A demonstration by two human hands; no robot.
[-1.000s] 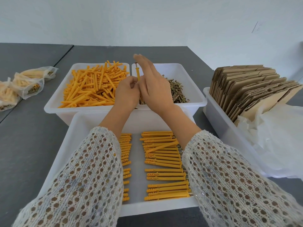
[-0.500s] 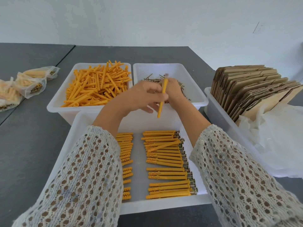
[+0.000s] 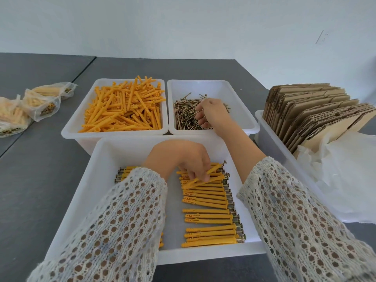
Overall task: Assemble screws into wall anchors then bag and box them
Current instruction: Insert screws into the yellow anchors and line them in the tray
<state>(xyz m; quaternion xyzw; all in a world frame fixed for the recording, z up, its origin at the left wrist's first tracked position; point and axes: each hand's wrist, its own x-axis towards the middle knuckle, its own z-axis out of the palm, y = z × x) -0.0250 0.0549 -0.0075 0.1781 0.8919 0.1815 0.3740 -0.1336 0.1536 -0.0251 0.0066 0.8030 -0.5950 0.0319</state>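
My left hand (image 3: 181,159) is low inside the near white tray (image 3: 97,180) and pinches an orange anchor with a screw in it (image 3: 211,171), held slanted over the rows of assembled anchors (image 3: 209,216). My right hand (image 3: 211,112) reaches into the far right bin (image 3: 244,98), fingers curled down into the pile of loose screws (image 3: 185,112); what they hold is hidden. The far left bin (image 3: 81,119) is heaped with loose orange anchors (image 3: 126,106).
Filled plastic bags (image 3: 38,102) lie on the grey table at the far left. At the right, a white bin (image 3: 262,137) holds flat cardboard boxes (image 3: 313,115), with crumpled clear bags (image 3: 341,171) in front of them.
My left hand has come down from above the bins into the near tray with the assembled anchor. My right hand has let go of it and moved back into the screw bin.
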